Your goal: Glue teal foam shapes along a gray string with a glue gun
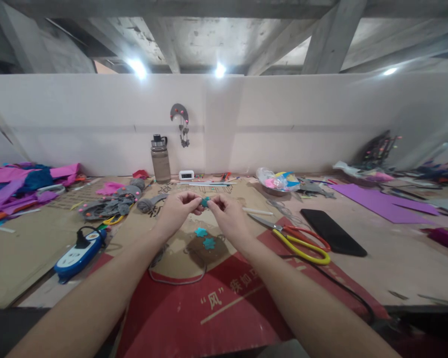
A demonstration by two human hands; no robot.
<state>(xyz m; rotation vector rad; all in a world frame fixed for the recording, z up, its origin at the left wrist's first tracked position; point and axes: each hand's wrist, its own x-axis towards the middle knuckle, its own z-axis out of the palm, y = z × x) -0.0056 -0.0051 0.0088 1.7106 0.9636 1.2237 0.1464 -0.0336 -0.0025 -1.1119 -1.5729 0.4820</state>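
Between the fingertips of my left hand [179, 211] and my right hand [226, 214] is a small teal felt piece [205, 201]; both hands pinch it just above the cardboard. Its outline is mostly covered by my fingers. Below them lie two flat teal shapes with lobed edges, an upper felt flower [200, 232] and a lower felt flower [209, 243]. A thin grey cord [177, 283] curves over the red and brown cardboard [164, 313] nearer to me. To the right of my right hand rest large scissors [302, 241] with red and yellow handles.
A black phone [332, 232] and purple felt sheet [381, 204] lie right. Left are a blue power strip [78, 256], grey felt pieces [112, 201] and colourful fabric scraps [26, 186]. A water bottle [160, 161], small white clock [186, 175] and bowl [278, 184] stand by the wall.
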